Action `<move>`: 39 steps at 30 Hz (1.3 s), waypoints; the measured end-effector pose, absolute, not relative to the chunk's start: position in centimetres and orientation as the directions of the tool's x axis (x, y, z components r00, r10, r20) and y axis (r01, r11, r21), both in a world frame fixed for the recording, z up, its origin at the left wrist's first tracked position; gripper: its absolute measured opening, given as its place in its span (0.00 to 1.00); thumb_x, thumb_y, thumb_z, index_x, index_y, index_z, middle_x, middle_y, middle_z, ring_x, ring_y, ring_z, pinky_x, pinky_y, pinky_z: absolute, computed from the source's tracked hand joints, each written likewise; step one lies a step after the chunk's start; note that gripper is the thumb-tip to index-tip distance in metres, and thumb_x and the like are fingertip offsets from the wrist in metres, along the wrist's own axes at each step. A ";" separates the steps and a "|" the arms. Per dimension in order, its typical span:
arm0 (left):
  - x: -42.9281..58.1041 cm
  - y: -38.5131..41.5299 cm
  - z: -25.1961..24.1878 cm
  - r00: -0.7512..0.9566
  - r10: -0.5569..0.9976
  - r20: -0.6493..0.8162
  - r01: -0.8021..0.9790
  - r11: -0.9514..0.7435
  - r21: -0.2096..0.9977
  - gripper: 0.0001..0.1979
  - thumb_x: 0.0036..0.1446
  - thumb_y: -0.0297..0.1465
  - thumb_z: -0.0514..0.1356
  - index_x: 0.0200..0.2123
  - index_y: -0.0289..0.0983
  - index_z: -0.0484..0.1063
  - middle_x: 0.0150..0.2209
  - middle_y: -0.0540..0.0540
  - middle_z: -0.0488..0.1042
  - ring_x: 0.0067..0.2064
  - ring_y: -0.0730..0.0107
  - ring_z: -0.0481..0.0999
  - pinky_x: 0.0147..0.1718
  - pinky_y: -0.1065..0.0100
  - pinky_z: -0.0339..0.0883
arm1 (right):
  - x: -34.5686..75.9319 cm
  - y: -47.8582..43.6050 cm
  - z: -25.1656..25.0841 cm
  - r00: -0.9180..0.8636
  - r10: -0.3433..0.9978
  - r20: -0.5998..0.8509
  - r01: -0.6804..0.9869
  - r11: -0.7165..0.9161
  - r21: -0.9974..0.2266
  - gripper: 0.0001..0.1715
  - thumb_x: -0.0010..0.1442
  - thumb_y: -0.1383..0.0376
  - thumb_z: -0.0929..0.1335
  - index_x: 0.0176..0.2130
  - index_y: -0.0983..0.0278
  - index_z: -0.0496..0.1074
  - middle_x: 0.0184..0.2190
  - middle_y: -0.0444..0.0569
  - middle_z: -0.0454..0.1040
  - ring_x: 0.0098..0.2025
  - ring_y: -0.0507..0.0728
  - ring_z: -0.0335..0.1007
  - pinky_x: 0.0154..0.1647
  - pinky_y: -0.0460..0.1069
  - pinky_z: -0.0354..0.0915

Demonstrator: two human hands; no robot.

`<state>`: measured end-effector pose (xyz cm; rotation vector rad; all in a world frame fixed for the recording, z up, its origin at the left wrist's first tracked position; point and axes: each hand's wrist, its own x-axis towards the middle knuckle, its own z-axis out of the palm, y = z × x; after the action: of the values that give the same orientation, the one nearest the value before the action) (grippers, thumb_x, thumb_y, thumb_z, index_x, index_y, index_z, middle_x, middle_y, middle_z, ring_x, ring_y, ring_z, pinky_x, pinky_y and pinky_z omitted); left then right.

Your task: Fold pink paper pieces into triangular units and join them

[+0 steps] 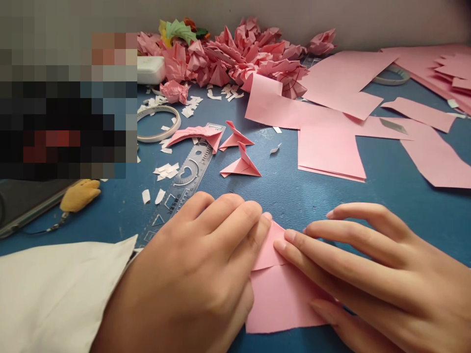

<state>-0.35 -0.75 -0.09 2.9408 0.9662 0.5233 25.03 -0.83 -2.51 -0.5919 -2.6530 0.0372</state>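
A sheet of pink paper (281,306) lies on the table in front of me, its top corners folded down toward a point. My left hand (206,260) has its fingers curled and closed on the left folded edge near the tip. The fingers of my right hand (382,260) are stretched apart. Two of its fingertips press on the right fold, and its thumb rests by the paper's lower right. Part of the sheet is hidden under both hands. Beyond them sit small folded pink pieces (242,164) and a clear plastic ruler (191,169), partly covered by my left hand.
Folded pink paper pieces (221,56) are heaped at the back. Pink sheets (327,147) lie at the right, near a roll of tape (392,76). Another tape roll (176,122), white scraps (166,171) and a yellow plush charm (80,195) are at left.
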 end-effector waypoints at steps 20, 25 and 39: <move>-0.3 -0.1 -0.1 0.742 0.605 0.287 0.621 -0.783 0.045 0.21 0.75 0.26 0.44 0.58 0.30 0.73 0.48 0.39 0.75 0.50 0.48 0.74 0.44 0.51 0.65 | 25.1 -1.1 -2.2 -0.822 0.426 0.378 0.408 0.904 -0.131 0.16 0.70 0.74 0.63 0.51 0.67 0.76 0.55 0.50 0.77 0.51 0.59 0.71 0.57 0.60 0.61; -0.1 0.2 0.3 0.734 0.571 0.367 0.587 -0.806 0.079 0.18 0.73 0.25 0.48 0.49 0.27 0.78 0.44 0.37 0.77 0.46 0.49 0.75 0.41 0.52 0.70 | 25.1 -1.1 -1.9 -0.825 0.421 0.377 0.397 0.907 -0.144 0.17 0.69 0.75 0.63 0.53 0.69 0.75 0.54 0.52 0.78 0.51 0.60 0.71 0.58 0.60 0.61; 0.2 -0.7 0.0 0.780 0.557 0.285 0.538 -0.830 0.149 0.19 0.75 0.24 0.46 0.40 0.32 0.77 0.38 0.43 0.75 0.39 0.56 0.73 0.36 0.55 0.68 | 25.0 -1.4 -2.2 -0.773 0.505 0.384 0.462 0.863 -0.205 0.21 0.73 0.69 0.62 0.63 0.69 0.69 0.62 0.53 0.75 0.67 0.59 0.65 0.70 0.60 0.50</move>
<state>0.24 -0.65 -0.03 2.9076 0.8956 0.4944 24.98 -1.40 -2.16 -0.7118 -2.6033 0.1376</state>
